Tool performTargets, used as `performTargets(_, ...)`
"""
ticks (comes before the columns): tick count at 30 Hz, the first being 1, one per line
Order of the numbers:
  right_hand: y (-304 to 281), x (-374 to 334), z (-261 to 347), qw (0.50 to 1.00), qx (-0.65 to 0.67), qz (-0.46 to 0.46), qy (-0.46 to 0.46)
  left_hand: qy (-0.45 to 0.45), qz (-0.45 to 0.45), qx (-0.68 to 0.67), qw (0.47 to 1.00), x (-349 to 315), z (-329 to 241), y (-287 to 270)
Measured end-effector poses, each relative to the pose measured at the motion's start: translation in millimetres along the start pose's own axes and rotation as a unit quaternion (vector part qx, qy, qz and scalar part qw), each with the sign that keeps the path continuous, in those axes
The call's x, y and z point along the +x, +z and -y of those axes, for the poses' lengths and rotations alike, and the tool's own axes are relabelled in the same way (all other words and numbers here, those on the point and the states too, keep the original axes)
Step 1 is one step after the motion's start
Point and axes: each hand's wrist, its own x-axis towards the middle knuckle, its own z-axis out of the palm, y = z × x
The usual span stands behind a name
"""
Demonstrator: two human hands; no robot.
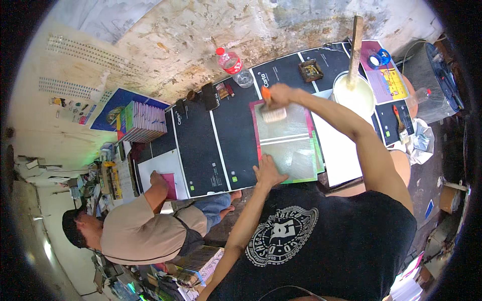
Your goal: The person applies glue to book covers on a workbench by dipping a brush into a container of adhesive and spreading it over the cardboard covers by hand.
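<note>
My right hand [282, 96] grips a wide paintbrush [274, 115] with an orange handle. Its pale bristles lie on the upper of two grey boards [283, 128], which look wet and streaked. The boards rest on a sheet with a magenta border [255, 131], and green-edged sheets [317, 153] stick out beneath them. With fingers spread, my left hand [270, 171] presses on the lower left corner of the lower board [293, 160]. Right of the boards, a white bucket [362, 103] holds a whitish paste, and a wooden stick [355, 50] stands in it.
Along the wall side are a red-capped bottle [236, 67], a black phone [210, 97] and an ashtray [311, 70]. Another brush [400, 123] lies at the right end. At left, a co-worker [135, 226] handles a magenta piece [169, 185] beside stacked books [145, 123].
</note>
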Motion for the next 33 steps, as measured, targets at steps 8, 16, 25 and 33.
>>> performTargets(8, 16.5, 43.2, -32.6, 0.98, 0.088, 0.051, -0.169, 0.019, -0.001, -0.026, 0.999, 4.3, -7.2, -5.4)
performTargets(16, -34.3, 66.0, 0.3, 0.996, -0.065, -0.045, -0.051, -0.012, 0.013, -0.046, 0.999, -0.3, 3.7, 0.6)
performTargets(25, -28.6, 92.8, -3.8, 0.987, -0.028, -0.155, -0.041, 0.003, 0.005, -0.026, 1.0, 6.4, 2.7, 3.5)
performTargets(33, 22.4, -5.2, -26.3, 0.982, 0.128, 0.0, -0.141, -0.005, 0.01, -0.028, 1.0, 5.6, 0.7, 0.8)
